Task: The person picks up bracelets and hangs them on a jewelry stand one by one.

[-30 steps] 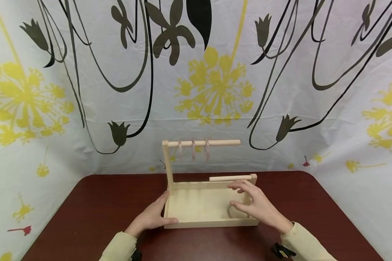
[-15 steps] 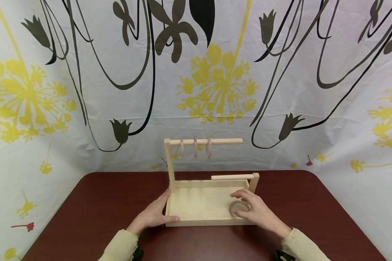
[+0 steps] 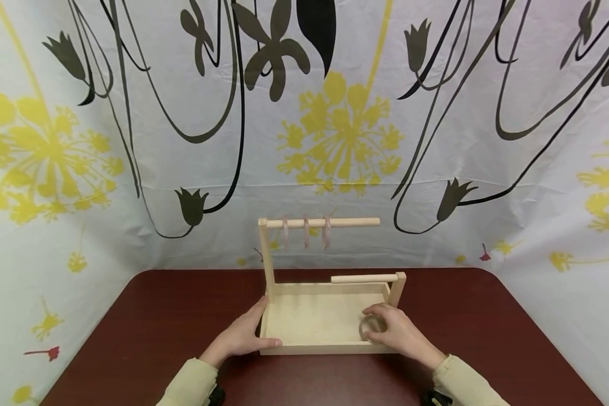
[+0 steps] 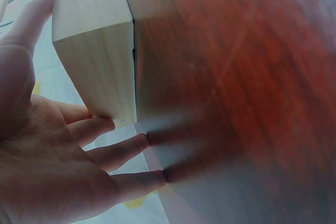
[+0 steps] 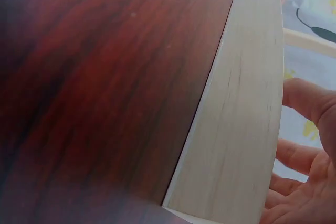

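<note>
A shallow pale wooden tray (image 3: 314, 316) carries a tall post at its left with a long upper rod (image 3: 355, 222), and a short post at its right with a lower rod (image 3: 362, 278). My left hand (image 3: 243, 335) holds the tray's left front corner, thumb on the front wall, fingers stretched along the side. Inside the tray's right front corner is a translucent ring (image 3: 363, 330); my right hand (image 3: 398, 332) has thumb and fingers curved round it, covering its right part. In the right wrist view the tray's front wall (image 5: 231, 108) hides the ring.
Three translucent pinkish rings (image 3: 306, 234) hang spaced along the upper rod. The tray stands on a dark red-brown table (image 3: 182, 316) with rounded far corners. Behind rises a white cloth (image 3: 223, 169) printed with flowers.
My right hand has come down from above the tray's right side and closed in around the ring. The left hand keeps its place at the tray's corner.
</note>
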Demonstrator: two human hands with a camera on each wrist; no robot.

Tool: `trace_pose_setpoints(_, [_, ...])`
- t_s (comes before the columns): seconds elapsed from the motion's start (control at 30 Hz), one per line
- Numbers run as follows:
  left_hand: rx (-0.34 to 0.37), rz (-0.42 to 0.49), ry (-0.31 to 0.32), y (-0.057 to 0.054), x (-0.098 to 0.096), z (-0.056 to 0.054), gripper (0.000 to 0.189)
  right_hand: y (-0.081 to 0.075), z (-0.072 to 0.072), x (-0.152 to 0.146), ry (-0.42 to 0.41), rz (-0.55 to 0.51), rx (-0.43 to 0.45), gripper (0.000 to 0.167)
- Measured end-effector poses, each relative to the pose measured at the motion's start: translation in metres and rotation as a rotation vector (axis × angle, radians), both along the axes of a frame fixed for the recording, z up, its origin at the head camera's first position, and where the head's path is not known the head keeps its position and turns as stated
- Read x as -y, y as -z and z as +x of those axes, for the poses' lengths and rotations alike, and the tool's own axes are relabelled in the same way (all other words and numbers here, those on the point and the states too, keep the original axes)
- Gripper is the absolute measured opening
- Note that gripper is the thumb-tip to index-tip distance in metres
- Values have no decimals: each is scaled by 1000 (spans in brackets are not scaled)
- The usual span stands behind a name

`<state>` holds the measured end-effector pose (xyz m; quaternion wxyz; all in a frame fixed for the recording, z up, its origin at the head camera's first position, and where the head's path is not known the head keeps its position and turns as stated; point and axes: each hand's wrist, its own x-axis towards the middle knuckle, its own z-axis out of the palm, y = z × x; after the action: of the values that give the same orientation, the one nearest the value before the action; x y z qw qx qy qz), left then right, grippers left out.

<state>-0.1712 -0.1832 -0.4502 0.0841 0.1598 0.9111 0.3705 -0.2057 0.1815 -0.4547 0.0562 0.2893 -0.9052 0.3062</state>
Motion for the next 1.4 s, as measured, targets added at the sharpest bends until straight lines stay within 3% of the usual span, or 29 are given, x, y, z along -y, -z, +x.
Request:
trace_pose_setpoints(0.17, [9, -2, -4, 1, 0, 0, 107, 0, -1, 1, 2, 50, 4, 37])
trace_pose_setpoints(0.33, [11, -15, -19, 0, 1, 1, 107, 0, -6, 2, -68, 80, 7, 38])
trace_pose_setpoints(0.6, [9, -13, -17, 0, 3, 1, 107, -2, -11, 5, -177, 110, 12, 23])
trace_pose_setpoints(0.73, [20, -6, -11, 1, 3, 2, 106, -6, -3, 6, -144, 156, -17, 22])
trace_pose_setpoints(0.87, [14, -2, -23, -1, 2, 2, 107, -11, 4, 8, -128, 186, -39, 10])
trace_pose_setpoints(1.07, [6, -4, -21, -3, 1, 1, 107, -12, 4, 9, -147, 199, 35, 14])
trace_pose_setpoints(1.4, [9, 0, -16, 0, 0, -1, 107, -9, -4, 16, -203, 213, 46, 33])
